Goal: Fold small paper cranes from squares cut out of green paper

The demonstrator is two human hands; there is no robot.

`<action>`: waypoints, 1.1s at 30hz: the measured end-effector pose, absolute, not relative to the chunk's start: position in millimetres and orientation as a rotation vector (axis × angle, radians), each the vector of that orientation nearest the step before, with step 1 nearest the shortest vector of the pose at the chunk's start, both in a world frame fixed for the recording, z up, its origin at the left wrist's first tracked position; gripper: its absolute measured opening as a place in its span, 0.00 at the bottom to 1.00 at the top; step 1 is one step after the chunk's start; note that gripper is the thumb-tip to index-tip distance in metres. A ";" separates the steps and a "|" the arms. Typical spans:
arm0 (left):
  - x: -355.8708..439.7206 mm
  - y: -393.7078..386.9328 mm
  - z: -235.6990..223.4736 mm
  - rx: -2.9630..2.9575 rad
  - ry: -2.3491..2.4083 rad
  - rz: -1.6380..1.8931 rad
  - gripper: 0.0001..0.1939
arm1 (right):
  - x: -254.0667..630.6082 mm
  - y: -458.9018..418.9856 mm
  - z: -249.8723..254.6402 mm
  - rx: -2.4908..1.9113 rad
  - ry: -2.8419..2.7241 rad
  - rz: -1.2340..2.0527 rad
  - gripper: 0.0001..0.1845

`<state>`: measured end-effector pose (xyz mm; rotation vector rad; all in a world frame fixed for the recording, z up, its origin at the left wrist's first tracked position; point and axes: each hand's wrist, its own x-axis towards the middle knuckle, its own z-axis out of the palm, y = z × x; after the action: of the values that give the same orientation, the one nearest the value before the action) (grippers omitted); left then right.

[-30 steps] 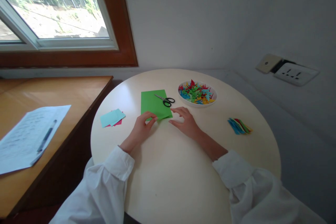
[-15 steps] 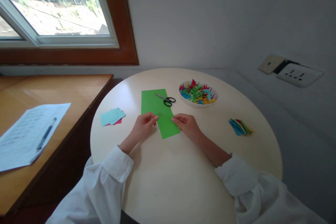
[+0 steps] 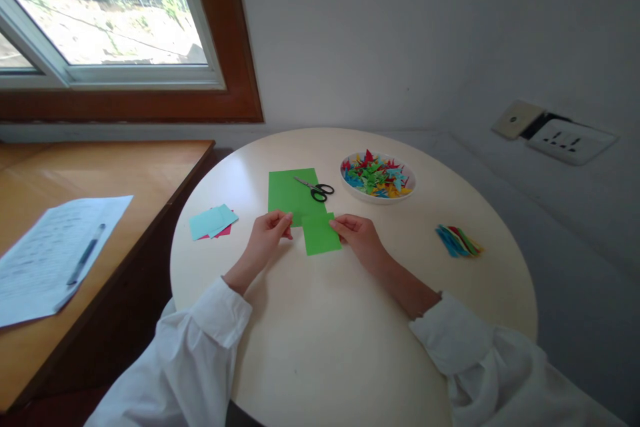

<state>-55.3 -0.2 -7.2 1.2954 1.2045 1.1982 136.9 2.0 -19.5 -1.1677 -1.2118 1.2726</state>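
My right hand (image 3: 357, 230) pinches a small green paper square (image 3: 321, 235) by its right side, with thumb and fingers closed on the edge. My left hand (image 3: 270, 230) is just left of that square, apart from it. Its thumb and forefinger are pressed together, and nothing shows between them. The left fingertips are over the near edge of a larger green sheet (image 3: 287, 193), hiding its lower left corner. Black-handled scissors (image 3: 319, 192) lie across the right side of the larger sheet, their blades pointing left. The square overlaps the sheet's near edge.
A white bowl (image 3: 345, 188) of colourful folded paper pieces stands at the back right. Blue and red paper squares (image 3: 213, 221) lie at the left, coloured paper strips (image 3: 459, 241) at the right. A wooden desk (image 3: 165, 170) holds written sheets (image 3: 40, 247) and a pen (image 3: 86, 253).
My left hand has let go of the small green square and moved slightly left. The square has shifted a little upward, still in my right hand. The scissors have not moved on the sheet.
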 end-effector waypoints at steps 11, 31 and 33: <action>-44.7 -9.1 -9.3 1.140 0.990 0.784 0.20 | 137.3 2.6 -21.4 -1.158 -1.222 1.172 0.17; -46.2 -3.6 -7.3 1.110 1.203 1.036 0.19 | 144.8 1.1 -23.8 -1.111 -1.523 0.599 0.10; -46.5 -3.8 -7.3 1.116 1.205 1.034 0.20 | 145.8 -4.2 -20.0 -1.032 -1.697 0.384 0.10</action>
<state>-46.5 -3.8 -7.3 1.1160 1.2050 1.0343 145.8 -4.2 -20.0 -1.0315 -1.6974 0.3840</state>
